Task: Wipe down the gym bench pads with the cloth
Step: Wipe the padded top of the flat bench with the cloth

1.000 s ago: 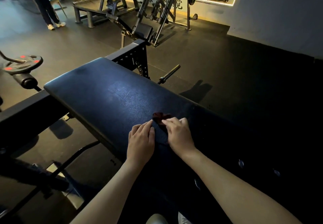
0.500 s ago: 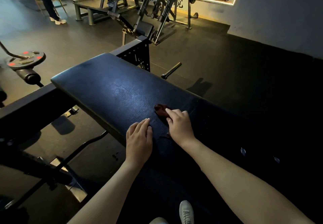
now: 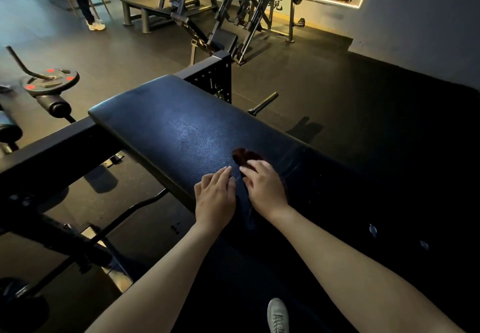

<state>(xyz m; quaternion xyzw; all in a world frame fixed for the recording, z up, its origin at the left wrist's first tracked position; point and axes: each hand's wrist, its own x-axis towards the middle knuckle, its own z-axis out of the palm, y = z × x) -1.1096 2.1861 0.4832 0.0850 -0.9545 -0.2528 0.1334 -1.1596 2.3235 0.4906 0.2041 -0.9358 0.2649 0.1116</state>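
the cloth (image 3: pixel 244 156) is a small, dark red, crumpled wad lying near the middle of the dark blue pad (image 3: pixel 166 130), whose leathery skin shines faintly. the right hand (image 3: pixel 265 188) presses the cloth's near edge with fingers laid flat and close together. the left hand (image 3: pixel 215 197) lies flat on the pad just beside it, fingers straight, holding nothing. well to the left sits a weight plate (image 3: pixel 49 83) with red marks. a pale shoe (image 3: pixel 278 315) shows on the floor below.

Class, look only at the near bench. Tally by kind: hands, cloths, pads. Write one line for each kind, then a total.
Hands: 2, left hand and right hand
Cloths: 1, dark red cloth
Pads: 1, bench pad
Total: 4
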